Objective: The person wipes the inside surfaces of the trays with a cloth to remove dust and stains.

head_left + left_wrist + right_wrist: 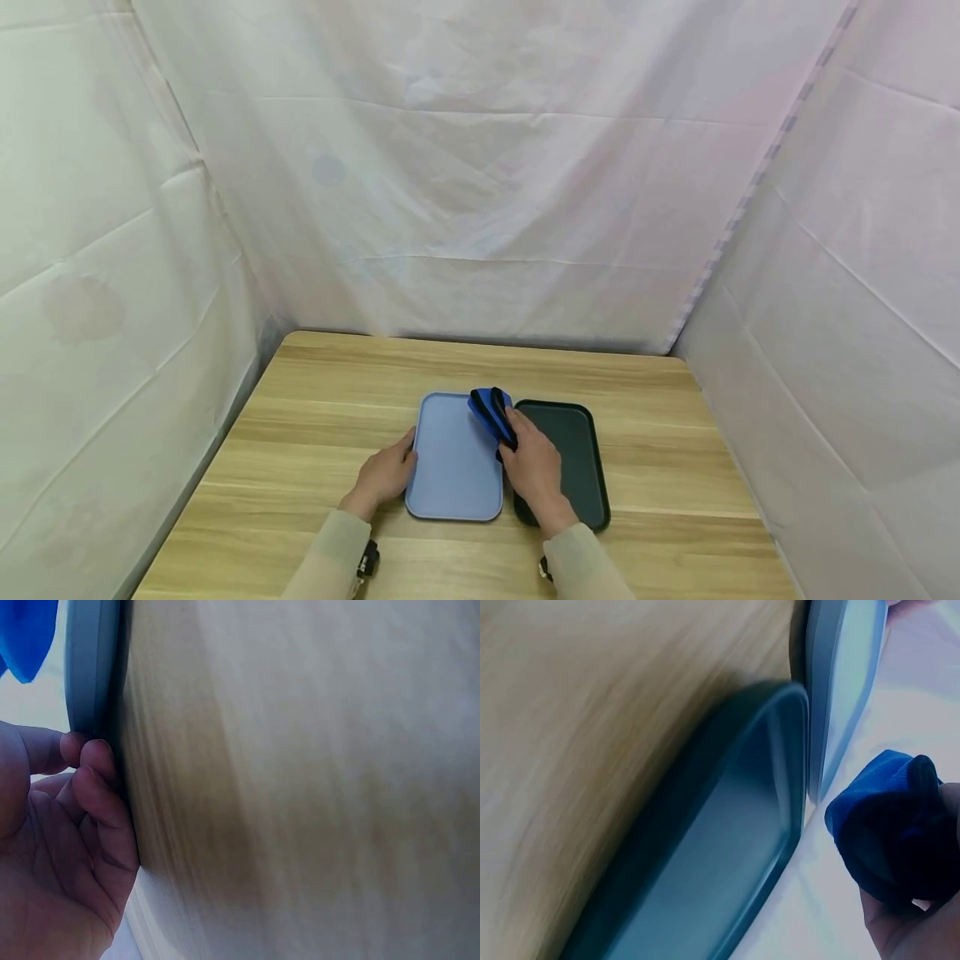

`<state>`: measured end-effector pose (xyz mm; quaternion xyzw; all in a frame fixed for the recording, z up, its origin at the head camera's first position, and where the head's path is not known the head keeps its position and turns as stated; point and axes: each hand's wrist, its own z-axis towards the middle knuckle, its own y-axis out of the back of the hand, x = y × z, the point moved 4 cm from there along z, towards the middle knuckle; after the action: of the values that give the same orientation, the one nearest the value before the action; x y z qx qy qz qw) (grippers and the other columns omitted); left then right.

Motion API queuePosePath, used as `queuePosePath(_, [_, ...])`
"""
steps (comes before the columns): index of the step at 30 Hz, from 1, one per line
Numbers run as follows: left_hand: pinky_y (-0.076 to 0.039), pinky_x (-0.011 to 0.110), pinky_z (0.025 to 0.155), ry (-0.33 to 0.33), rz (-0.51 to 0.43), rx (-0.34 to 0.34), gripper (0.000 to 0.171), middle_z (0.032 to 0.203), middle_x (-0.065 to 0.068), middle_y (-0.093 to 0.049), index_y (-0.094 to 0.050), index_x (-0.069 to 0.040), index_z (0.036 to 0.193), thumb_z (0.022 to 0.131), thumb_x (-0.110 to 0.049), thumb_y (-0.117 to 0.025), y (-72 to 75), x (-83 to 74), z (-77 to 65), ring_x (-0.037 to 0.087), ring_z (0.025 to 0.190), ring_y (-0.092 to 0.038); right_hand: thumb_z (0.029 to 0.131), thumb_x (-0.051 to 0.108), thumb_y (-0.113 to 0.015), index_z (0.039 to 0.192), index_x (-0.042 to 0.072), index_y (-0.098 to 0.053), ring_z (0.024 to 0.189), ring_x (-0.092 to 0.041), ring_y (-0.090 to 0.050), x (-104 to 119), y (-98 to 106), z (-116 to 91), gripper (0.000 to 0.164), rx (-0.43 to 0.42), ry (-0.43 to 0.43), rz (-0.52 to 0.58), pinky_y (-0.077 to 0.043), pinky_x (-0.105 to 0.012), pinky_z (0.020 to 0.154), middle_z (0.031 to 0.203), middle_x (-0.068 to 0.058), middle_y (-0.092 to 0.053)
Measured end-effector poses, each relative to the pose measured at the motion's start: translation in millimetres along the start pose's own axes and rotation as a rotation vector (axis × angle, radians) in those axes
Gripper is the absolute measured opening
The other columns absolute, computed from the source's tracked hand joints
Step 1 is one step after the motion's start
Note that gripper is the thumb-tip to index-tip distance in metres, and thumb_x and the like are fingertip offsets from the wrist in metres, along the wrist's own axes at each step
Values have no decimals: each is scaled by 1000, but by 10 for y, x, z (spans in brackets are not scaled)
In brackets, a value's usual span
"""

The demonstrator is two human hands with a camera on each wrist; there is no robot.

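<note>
One bare left hand (387, 473) pinches the left rim of a light-blue, rounded rectangular tray (452, 471) between thumb and fingers. Over that tray's right edge is a folded blue-and-black fabric bundle (492, 413), gripped in the fingers of the right hand (535, 468). Farther right, a dark-green, rounded rectangular tray (576, 450) lies just beside it (both on a wood-grain table (315, 408)), partly hidden by the right hand.

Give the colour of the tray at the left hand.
The tray is light blue, clearest in the head view.
</note>
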<state>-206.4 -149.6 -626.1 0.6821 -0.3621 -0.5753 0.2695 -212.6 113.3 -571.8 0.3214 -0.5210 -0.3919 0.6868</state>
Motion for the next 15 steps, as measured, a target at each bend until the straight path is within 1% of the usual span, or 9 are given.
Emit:
queuePosePath(3, [-50,51,85,-3,2,4,50,131,15,-61,-40,-12,148,101,-29,-45,-1,9,-1,31,107,-65,81,25,-77,143,29,-49,107,-31,-65,58,-80,22,68,10,-7,-22,-54,-48,76,142,1,-55])
queuePosePath(9, [-50,51,83,-6,8,6,50,129,15,-63,-41,-11,148,101,-28,-46,2,20,3,30,103,-65,81,25,-77,143,29,-48,103,-32,-63,176,-234,66,69,49,-15,-74,-53,-48,71,143,-1,-54])
queuePosePath(13, [-50,50,83,-4,6,4,50,129,15,-63,-40,-12,148,101,-29,-45,1,12,1,28,102,-66,81,28,-78,143,31,-48,105,-31,-61,232,-344,92,69,96,-32,-124,-53,-48,73,144,-1,-52])
queuePosePath(15, [-50,50,83,-6,3,2,50,130,15,-62,-40,-13,148,101,-29,-45,2,3,-2,29,103,-65,81,28,-77,142,31,-49,110,-31,-58,255,-392,105,67,120,-35,-141,-52,-48,78,144,-1,-52])
